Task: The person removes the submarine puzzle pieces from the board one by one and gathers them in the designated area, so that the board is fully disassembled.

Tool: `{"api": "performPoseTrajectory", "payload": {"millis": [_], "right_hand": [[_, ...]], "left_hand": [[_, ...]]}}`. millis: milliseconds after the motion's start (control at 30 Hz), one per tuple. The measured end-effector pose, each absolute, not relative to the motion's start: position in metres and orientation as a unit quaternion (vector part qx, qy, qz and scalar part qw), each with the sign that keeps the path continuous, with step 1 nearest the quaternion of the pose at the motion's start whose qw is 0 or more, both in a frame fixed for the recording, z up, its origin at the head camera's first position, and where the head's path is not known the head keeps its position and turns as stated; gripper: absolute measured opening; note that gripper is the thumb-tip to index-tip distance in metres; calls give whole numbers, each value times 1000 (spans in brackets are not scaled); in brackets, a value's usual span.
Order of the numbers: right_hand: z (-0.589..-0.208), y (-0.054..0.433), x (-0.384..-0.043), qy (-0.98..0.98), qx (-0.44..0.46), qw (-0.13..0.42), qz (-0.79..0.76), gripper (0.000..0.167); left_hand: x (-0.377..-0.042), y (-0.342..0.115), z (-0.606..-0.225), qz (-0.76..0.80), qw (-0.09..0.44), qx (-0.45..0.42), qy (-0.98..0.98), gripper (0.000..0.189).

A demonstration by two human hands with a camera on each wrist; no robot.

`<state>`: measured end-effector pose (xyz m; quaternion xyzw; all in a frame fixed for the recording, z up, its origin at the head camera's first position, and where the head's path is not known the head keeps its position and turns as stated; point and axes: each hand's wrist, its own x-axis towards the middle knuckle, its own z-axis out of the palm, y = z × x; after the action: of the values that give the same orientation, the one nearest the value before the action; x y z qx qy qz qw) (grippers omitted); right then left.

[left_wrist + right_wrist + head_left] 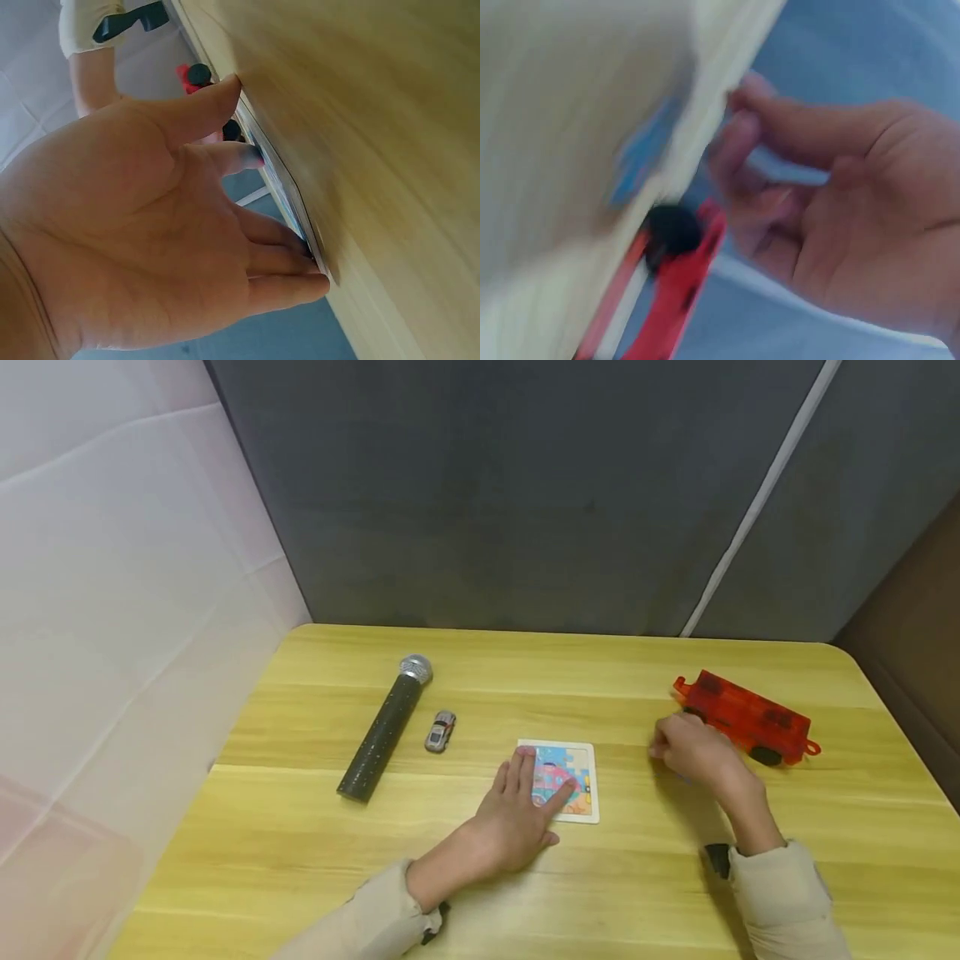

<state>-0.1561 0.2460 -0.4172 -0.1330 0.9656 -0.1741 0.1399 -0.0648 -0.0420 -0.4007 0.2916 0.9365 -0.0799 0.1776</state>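
A small jigsaw puzzle [581,760] with a white border lies on the table, its picture pink, blue and orange. My left hand [513,822] rests on its left part with fingers spread, covering some of the picture. In the left wrist view the left hand's fingertips [300,285] lie along the puzzle's edge. To the right, my right hand [697,752] is above the table with curled fingers, thumb and forefinger close together. Whether it pinches something small I cannot tell. A small flat blue piece [645,154], blurred, lies on the table near the right hand.
A red translucent toy vehicle [750,714] with black wheels and end hooks stands just beyond the right hand. At the left lie a black microphone [382,739] with a silver head and a small toy car [440,732]. A dark panel [510,502] rises behind the table.
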Motion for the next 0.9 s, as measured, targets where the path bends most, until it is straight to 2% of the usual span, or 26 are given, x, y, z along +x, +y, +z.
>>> {"api": "performPoseTrajectory", "payload": {"millis": [100, 167, 300, 500, 900], "right_hand": [[-389, 195, -144, 945, -207, 118, -224, 6], [-390, 172, -145, 933, -242, 113, -243, 5], [-395, 142, -145, 936, -230, 118, -240, 7], [-401, 133, -139, 952, -171, 128, -219, 6], [-404, 130, -140, 943, -182, 118, -252, 19]], "left_hand": [[-64, -42, -400, -98, 170, 289, 937, 73], [-63, -42, -399, -111, 166, 289, 936, 72], [-62, -41, -399, -135, 162, 292, 933, 71], [-62, -37, -400, -143, 167, 291, 931, 71], [-63, -39, -399, -133, 176, 289, 932, 70]]}}
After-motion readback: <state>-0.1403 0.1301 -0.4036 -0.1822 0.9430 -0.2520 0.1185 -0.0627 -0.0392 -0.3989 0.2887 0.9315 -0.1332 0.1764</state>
